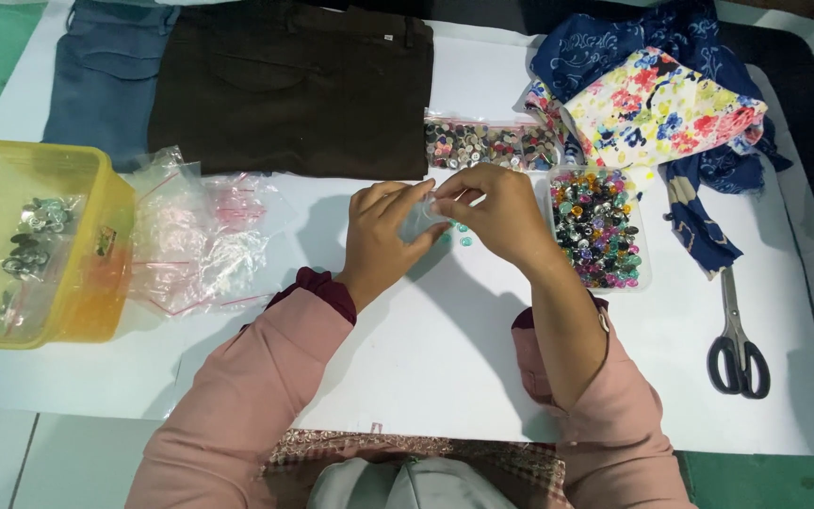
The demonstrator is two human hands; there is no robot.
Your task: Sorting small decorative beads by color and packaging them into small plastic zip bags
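My left hand (pixel 381 236) and my right hand (pixel 494 212) meet over the middle of the white table (pixel 445 349). Together they pinch a small clear plastic bag (pixel 423 221) between their fingertips. A few small teal beads (pixel 463 234) lie on the table just below the bag. Right of my right hand stands a clear tray of mixed coloured beads (pixel 598 228). Behind my hands lies a clear bag of buttons (pixel 487 145).
A yellow plastic box (pixel 87 311) holding metal pieces sits at the left, a heap of small clear zip bags (pixel 200 236) next to it. Brown trousers (pixel 294 90) and blue trousers (pixel 105 71) lie at the back. Floral and blue cloths (pixel 661 104) are back right, scissors (pixel 735 344) at right.
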